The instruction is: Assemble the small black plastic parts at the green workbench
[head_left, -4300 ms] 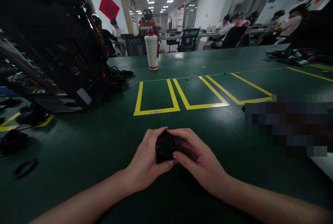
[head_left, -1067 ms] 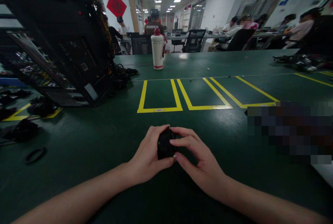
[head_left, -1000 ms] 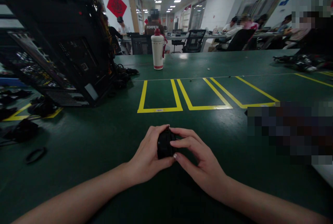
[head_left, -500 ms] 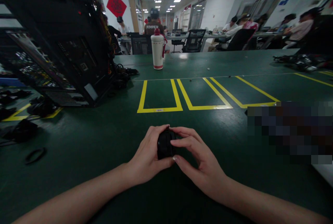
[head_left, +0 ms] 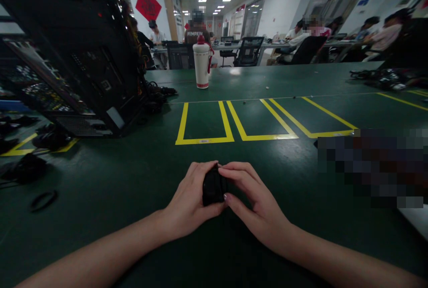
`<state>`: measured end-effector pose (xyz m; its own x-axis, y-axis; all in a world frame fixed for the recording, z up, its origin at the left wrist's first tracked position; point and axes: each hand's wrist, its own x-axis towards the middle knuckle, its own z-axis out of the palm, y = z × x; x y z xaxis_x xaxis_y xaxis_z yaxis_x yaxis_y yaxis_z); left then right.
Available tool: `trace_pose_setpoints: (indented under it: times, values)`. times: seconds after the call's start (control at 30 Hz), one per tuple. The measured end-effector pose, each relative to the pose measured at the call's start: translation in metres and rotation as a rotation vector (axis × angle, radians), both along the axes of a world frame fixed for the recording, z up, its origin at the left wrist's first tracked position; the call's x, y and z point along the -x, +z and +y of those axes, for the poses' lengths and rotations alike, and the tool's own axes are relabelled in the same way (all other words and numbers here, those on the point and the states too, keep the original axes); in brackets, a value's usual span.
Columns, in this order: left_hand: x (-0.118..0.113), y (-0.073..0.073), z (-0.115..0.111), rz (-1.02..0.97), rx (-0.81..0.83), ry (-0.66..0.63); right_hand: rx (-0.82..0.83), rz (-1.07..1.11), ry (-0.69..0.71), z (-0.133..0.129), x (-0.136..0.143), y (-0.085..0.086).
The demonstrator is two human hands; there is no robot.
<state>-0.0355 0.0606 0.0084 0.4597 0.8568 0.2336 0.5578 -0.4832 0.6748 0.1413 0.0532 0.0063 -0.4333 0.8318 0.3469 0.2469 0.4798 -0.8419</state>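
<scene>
A small black object (head_left: 212, 187) is held low over the green table (head_left: 133, 167), near the middle of the view. My left hand (head_left: 191, 199) wraps round its left side, fingers over the top and thumb along the near edge. From the right, my right hand (head_left: 256, 203) grips it too, fingertips at its upper right edge and thumb at its lower right corner. What exactly the black object is cannot be made out, as the hands cover part of it.
A large open computer case (head_left: 83, 65) with cables stands at the left. Black cable bundles (head_left: 26, 167) and a black ring (head_left: 44, 201) lie near it. A white bottle (head_left: 201, 67) stands beyond yellow tape outlines (head_left: 203, 141). People sit in the background.
The fingers of my right hand have shifted up along the black object to its upper right edge. My left hand has kept its hold.
</scene>
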Motion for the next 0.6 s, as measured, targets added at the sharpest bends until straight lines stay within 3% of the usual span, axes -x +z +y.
trace_pose_setpoints:
  times: [0.23, 0.47, 0.6]
  values:
    - [0.0004, -0.0033, 0.0021, 0.000, 0.017, 0.066, -0.008, 0.003, 0.030, -0.0015, -0.0023, -0.0008]
    - [-0.0010, 0.0004, -0.0007, 0.020, 0.000, 0.038, 0.075, 0.081, 0.008, 0.0031, -0.0012, -0.0025]
    - [-0.0011, 0.0013, 0.0002, 0.031, 0.001, 0.034, 0.056, 0.005, 0.022, 0.0013, -0.0021, -0.0008]
